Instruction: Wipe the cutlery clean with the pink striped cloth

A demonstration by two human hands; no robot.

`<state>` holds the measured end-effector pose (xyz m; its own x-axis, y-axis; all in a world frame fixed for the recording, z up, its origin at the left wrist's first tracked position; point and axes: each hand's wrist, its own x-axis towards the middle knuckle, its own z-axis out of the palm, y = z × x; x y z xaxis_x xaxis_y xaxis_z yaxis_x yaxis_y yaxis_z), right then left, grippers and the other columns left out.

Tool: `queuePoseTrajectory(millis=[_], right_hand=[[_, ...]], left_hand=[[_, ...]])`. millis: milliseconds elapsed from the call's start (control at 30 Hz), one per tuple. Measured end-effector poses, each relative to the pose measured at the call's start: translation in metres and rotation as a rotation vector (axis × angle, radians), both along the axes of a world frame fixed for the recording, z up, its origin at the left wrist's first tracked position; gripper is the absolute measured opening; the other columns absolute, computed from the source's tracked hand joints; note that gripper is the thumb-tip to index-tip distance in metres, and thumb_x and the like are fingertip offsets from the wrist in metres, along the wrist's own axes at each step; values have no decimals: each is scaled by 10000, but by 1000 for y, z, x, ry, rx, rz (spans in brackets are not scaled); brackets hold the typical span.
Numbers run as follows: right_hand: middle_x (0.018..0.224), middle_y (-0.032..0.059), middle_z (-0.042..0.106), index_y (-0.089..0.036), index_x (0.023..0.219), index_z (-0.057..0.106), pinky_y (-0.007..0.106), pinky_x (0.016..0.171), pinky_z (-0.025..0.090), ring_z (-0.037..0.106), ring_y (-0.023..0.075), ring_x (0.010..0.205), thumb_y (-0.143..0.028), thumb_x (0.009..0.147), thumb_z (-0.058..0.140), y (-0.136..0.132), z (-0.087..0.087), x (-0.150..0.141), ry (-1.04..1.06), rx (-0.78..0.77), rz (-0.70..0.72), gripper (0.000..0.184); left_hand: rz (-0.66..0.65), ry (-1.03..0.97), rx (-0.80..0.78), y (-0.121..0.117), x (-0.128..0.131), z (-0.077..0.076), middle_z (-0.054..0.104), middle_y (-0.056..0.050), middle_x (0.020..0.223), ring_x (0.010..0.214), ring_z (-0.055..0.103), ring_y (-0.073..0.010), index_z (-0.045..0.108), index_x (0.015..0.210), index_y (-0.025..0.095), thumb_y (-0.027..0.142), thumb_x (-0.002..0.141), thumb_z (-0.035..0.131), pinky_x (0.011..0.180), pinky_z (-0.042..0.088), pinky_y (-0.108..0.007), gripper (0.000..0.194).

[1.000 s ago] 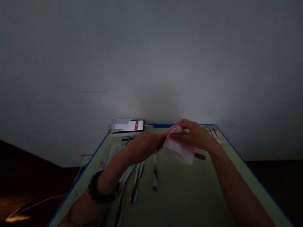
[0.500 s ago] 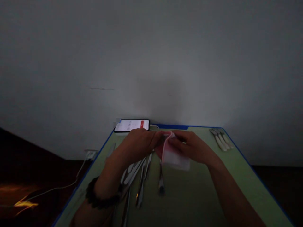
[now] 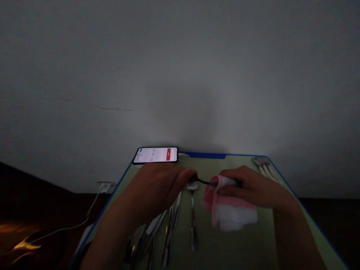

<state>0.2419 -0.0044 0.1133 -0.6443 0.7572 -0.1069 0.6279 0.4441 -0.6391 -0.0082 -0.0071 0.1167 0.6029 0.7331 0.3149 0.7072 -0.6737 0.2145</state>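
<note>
My left hand [image 3: 165,183] is closed on the bowl end of a spoon [image 3: 204,182], which spans level between my two hands. My right hand [image 3: 243,185] pinches a pink and white cloth [image 3: 232,215] wrapped around the spoon's handle. The cloth's loose part hangs below my fingers. Under the gap between my hands, another spoon [image 3: 192,217] lies on the green table [image 3: 225,247]. Several pieces of cutlery [image 3: 168,232], knives among them, lie loosely beside it, partly hidden by my left forearm.
A phone [image 3: 157,155] with a lit timer screen lies at the back left edge, a white cable [image 3: 184,155] beside it. Several forks [image 3: 264,167] lie together at the back right corner. A grey wall [image 3: 180,75] rises behind the table, with a socket [image 3: 105,186] at left.
My hands have moved apart, my right hand sliding right with the cloth along the spoon. The spoon's neck now shows between them. The view has shifted slightly upward.
</note>
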Motion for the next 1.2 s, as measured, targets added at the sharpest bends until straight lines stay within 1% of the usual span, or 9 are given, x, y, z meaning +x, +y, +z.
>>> queuePoseTrajectory(millis=[100,200,267,433,600,733,867,1000,1200], right_hand=[[649,4,603,-167,802,647,223,493,304,495,99,557,-475,825,480,-3,-1,10,-109,-36,1,352],[613,4,593,-160,728,633,229,483,289,492,95,531,-482,823,478,-6,-2,13,-162,-28,-26,370],[630,3,596,-166,768,626,229,501,301,500,97,547,-473,834,469,-6,-2,9,-134,26,-58,350],[753,23,629,-187,925,597,232,588,355,539,120,663,-397,877,432,-14,1,-15,32,139,1,271],[806,27,639,-197,972,578,236,634,374,539,119,682,-310,886,425,-22,5,-25,86,199,7,209],[819,23,637,-184,949,574,237,643,377,535,114,692,-300,888,417,-17,3,-18,109,195,-7,205],[795,7,620,-165,976,571,221,626,377,515,94,664,-297,898,400,-12,4,-10,151,125,108,229],[754,-10,587,-159,977,569,203,602,375,489,83,642,-311,900,400,-11,6,-6,201,44,193,240],[721,-11,560,-139,944,582,202,565,361,455,81,609,-363,902,378,-10,6,-7,227,-9,198,307]], left_hand=[[37,-54,49,6,-10,-3,578,7,563,489,498,-98,577,674,171,368,941,241,499,337,-220,472],[6,-84,97,9,-10,-6,559,8,550,471,474,-91,565,663,163,344,941,252,494,332,-218,456],[-16,-78,118,8,-4,-6,564,10,560,479,478,-91,566,677,163,312,942,257,502,335,-220,433],[-84,-48,110,0,15,-2,577,18,573,512,502,-89,580,700,169,274,943,258,519,346,-221,417],[-87,-75,97,-7,14,2,584,9,584,528,510,-88,590,690,167,316,931,304,525,362,-216,402],[-27,-158,111,-11,10,3,649,8,731,591,553,-94,601,969,195,335,880,450,573,410,-212,224],[-62,-278,42,-16,8,4,666,21,844,645,578,-86,518,1177,269,330,824,562,629,455,-205,361],[-201,-292,-81,-16,4,6,663,2,933,788,608,-120,507,1205,302,376,765,627,699,493,-229,463],[-282,-310,26,-13,12,6,599,-42,1151,1070,535,-187,566,1150,300,360,762,632,932,434,-371,399]])
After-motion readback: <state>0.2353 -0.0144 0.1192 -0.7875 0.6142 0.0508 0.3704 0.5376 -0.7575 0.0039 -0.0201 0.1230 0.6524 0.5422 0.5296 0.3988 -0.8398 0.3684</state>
